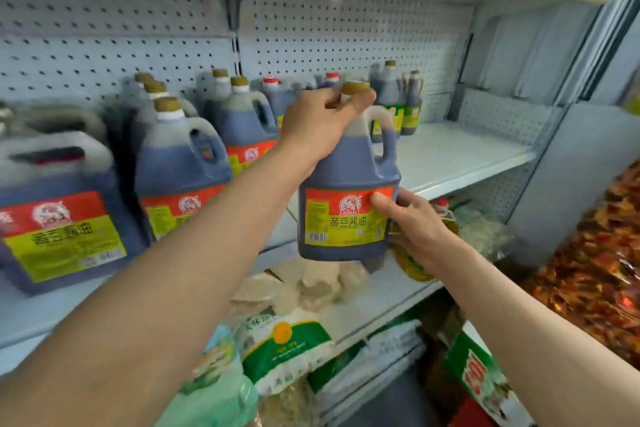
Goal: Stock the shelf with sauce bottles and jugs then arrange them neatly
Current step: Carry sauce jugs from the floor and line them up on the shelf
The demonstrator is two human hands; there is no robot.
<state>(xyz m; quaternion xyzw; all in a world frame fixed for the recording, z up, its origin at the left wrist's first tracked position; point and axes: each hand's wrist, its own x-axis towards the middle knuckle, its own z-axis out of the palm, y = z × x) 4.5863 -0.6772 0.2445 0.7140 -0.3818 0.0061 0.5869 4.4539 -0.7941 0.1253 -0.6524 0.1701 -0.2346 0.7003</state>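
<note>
While the left hand point(313, 125) grips its neck, the right hand point(412, 218) holds the dark-sauce jug's point(349, 191) side

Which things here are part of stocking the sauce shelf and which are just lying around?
Part of the job:
held soy sauce jug
left hand
right hand
shelved soy sauce jugs
green-label bottles
shelf

Lying about:
white-and-green bag
red-and-green box

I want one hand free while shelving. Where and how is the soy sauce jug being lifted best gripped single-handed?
By the moulded loop handle on the upright jug, reached from its right side. Now the left hand pinches the neck under the cap while the right hand steadies the lower body; the handle stands free.
</note>
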